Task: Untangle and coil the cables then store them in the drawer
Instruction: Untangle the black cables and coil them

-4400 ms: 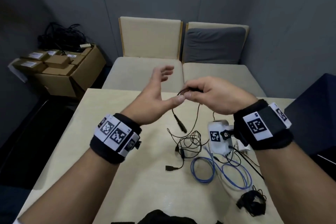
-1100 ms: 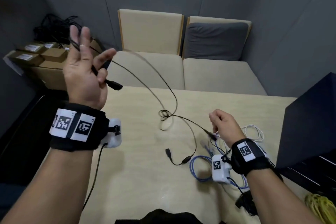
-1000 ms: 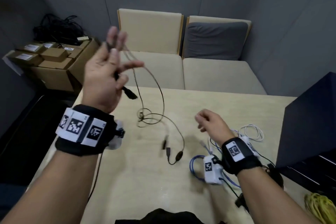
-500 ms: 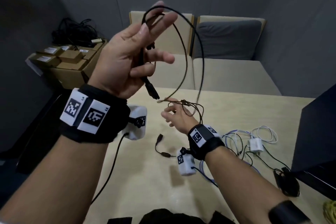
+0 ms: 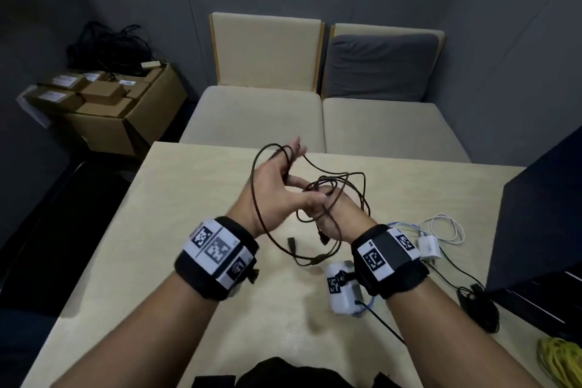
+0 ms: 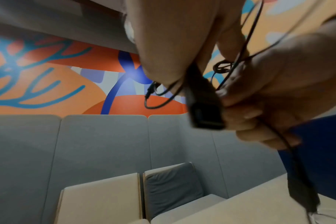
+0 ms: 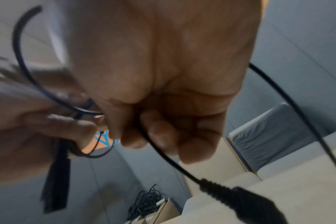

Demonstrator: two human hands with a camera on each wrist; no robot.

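A thin black cable (image 5: 310, 262) hangs in loose loops above the pale table (image 5: 176, 230). My left hand (image 5: 274, 195) is raised, its fingers pointing up with loops draped round them. In the left wrist view a black plug (image 6: 204, 106) hangs from between the left hand's fingers (image 6: 173, 37). My right hand (image 5: 341, 217) sits just behind the left one. Its fingers (image 7: 163, 136) curl round a strand of the cable (image 7: 175, 160). Two small connectors dangle below the hands. A tangle of the cable sits between the two hands.
A white cable with a charger (image 5: 447, 230) lies to the right, with a bit of blue cable (image 5: 367, 305) under my right wrist. A black bundle (image 5: 478, 305) and yellow cable (image 5: 560, 362) lie near a dark cabinet (image 5: 541, 230). Cardboard boxes (image 5: 126, 116) stand far left.
My left hand came down from head height to just above the table. The right hand rose to meet it and now grips the cable, which hangs in more loops.
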